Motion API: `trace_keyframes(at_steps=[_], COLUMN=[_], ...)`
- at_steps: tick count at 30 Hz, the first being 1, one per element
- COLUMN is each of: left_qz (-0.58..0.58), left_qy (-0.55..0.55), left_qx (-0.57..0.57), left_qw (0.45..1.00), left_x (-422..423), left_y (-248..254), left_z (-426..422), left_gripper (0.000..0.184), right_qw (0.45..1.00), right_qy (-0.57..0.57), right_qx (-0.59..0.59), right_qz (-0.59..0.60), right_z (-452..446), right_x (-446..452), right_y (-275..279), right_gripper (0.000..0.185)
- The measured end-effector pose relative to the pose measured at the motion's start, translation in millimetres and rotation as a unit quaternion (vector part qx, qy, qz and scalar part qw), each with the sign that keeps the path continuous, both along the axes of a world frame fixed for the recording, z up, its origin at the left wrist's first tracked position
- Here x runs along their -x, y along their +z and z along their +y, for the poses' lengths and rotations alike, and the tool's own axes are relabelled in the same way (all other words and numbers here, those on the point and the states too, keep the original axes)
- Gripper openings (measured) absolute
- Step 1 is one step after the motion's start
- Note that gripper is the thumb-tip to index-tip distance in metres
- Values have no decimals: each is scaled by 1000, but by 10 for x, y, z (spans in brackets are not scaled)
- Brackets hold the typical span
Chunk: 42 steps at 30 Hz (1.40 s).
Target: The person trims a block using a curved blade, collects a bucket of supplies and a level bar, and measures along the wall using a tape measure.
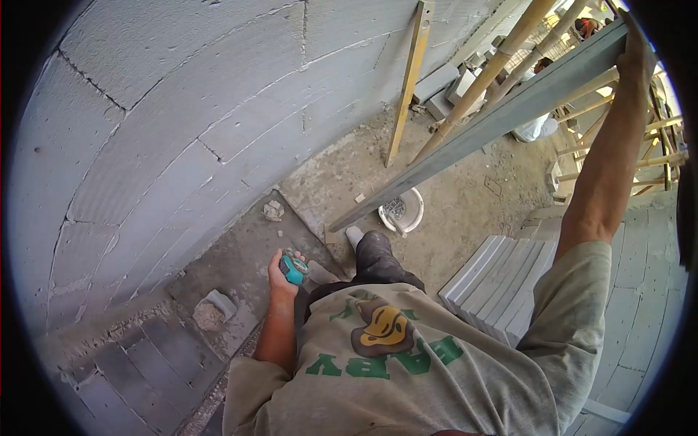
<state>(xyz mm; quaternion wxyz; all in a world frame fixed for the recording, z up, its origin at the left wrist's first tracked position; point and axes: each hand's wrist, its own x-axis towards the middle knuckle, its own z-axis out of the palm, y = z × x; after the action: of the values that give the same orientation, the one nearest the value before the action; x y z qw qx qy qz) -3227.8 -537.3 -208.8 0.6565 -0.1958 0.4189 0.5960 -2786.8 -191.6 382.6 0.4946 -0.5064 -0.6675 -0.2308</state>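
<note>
My left hand (282, 272) is wrapped round a teal tape measure (294, 269), held beside my body at the left. My right arm reaches up to the top right, where my right hand (635, 47) grips the upper end of a long grey beam (502, 116). The beam slants down across the view, and its lower end is on the floor near my foot (354, 236). Just right of that lower end stands a white bucket (415, 211) with small metal pieces in it.
A grey block wall (182, 131) runs along the left, with a yellow level (411, 80) leaning on it. Grey panels (498, 280) are stacked at the right. Wooden poles (494, 65) stand behind the beam. Other people (586, 27) are at the top right. Rubble (211, 312) lies at lower left.
</note>
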Motion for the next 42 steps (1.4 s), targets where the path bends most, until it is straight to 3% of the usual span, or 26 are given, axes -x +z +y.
trace_keyframes(at_steps=[2, 4, 6, 11, 17, 20, 24, 28, 30, 32, 34, 38, 42], left_qz=[0, 5, 16, 32, 42, 31, -4, 31, 47, 54, 60, 80, 89], left_qy=[14, 30, 45, 105, 97, 111, 102, 105, 116, 121, 129, 130, 116], left_qx=[6, 4, 12, 46, 27, 4, -14, 2, 20, 25, 39, 59, 39], left_qw=[1000, 1000, 999, 993, 994, 993, 995, 994, 992, 991, 989, 987, 989], left_x=[-20, 0, 13, -128, -480, -762, -881, -882, -834, -756, -696, -583, -573], left_y=[47, 21, -15, -2, -7, 152, 214, 249, 240, 226, 272, 296, 331], left_z=[51, 112, 177, 494, 1133, 1461, 1545, 1536, 1486, 1434, 1388, 1411, 1435], left_gripper=[29, 30, 30, 32, 33, 34, 27, 27, 28, 29, 30, 32, 31], right_qw=[947, 930, 931, 939, 942, 922, 911, 900, 945, 932, 874, 882, 845], right_qy=[140, 228, 252, 269, 287, 264, 225, 390, 274, 321, 379, 354, 334], right_qx=[26, -27, -2, -35, -79, 22, 35, 3, 17, 16, 25, 79, 134], right_qz=[289, 286, 264, 209, 157, 283, 344, 195, 177, 168, 302, 300, 395], right_z=[43, 77, 183, 749, 1470, 1781, 1535, 1898, 1787, 1916, 1782, 1791, 2027], right_x=[397, 626, 673, 588, 458, 508, 817, 363, 188, -120, 13, -360, -941], right_y=[157, 240, 313, 172, -144, -43, -144, -137, -175, -226, -368, -450, -593], right_gripper=[33, 37, 41, 42, 43, 41, 36, 34, 34, 34, 34, 31, 34])
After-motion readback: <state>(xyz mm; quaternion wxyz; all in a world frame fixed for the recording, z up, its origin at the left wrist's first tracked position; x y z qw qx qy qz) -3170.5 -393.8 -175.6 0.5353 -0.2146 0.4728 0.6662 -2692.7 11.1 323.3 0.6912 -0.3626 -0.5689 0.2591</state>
